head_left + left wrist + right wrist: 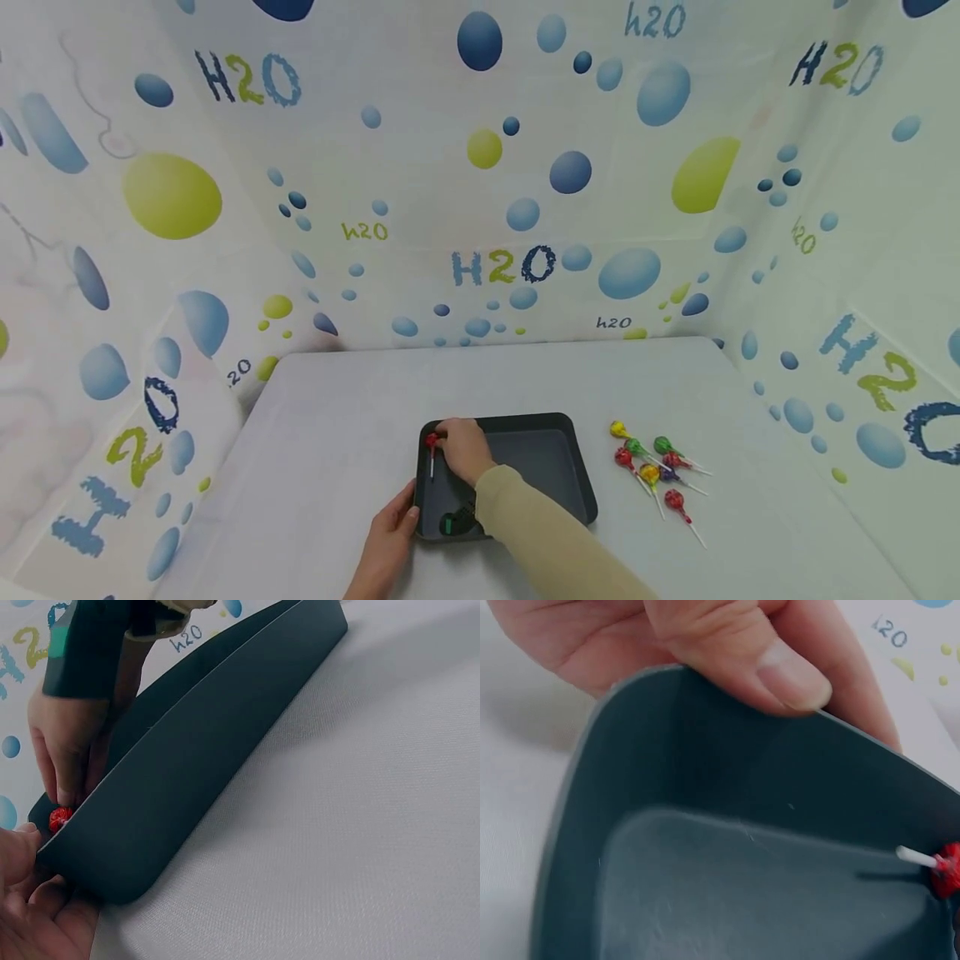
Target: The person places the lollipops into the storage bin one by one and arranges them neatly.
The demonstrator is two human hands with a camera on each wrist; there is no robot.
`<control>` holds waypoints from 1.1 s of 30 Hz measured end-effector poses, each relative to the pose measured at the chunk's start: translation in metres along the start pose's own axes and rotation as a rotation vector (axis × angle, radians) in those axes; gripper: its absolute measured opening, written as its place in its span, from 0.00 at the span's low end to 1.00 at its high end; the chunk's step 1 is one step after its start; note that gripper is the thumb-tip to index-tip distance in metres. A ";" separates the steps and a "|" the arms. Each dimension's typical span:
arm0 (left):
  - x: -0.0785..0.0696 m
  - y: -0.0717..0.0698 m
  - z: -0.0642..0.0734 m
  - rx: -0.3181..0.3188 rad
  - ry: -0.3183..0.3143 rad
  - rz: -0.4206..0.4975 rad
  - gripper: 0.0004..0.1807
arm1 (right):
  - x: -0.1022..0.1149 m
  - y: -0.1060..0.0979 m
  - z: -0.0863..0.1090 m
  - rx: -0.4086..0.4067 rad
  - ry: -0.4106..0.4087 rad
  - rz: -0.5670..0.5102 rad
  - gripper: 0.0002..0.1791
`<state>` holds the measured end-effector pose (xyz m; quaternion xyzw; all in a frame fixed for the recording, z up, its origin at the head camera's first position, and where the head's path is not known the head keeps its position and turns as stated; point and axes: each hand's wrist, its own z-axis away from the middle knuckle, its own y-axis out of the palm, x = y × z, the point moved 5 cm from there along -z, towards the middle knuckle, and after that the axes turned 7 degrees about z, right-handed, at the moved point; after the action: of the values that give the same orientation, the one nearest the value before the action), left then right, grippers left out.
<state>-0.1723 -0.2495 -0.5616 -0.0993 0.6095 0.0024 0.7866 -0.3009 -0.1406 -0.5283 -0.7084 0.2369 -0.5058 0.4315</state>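
Note:
A dark rectangular tray (525,423) lies on the white table. My left hand (392,527) holds its left side; in the right wrist view the thumb (791,679) presses on the rim and the fingers sit outside the wall. My right hand (467,450) reaches into the far left corner of the tray. Its fingertips pinch the wrapped head of a red lollipop (431,439), whose white stick points toward me. In the left wrist view the red lollipop (60,818) shows just under the fingertips, partly hidden by the tray wall.
Right of the tray lies a loose group of lollipops, among them a yellow one (618,429), a green one (662,445), a purple one (667,473) and a red one (674,500). A dark device with a green mark (456,522) is on my right wrist. Patterned curtains surround the table.

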 end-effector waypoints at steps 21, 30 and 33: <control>0.004 0.000 -0.004 -0.008 -0.024 -0.043 0.28 | -0.148 -0.175 0.032 -0.064 -0.022 0.128 0.18; 0.003 0.003 -0.004 -0.001 -0.075 -0.049 0.29 | -0.259 -0.224 0.073 0.029 0.235 0.119 0.18; 0.003 0.007 -0.005 0.009 -0.078 -0.049 0.29 | -0.278 -0.224 0.085 0.096 0.278 0.112 0.17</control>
<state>-0.1775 -0.2439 -0.5667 -0.1105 0.5759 -0.0156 0.8099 -0.3501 0.2208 -0.4897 -0.5958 0.3091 -0.5850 0.4552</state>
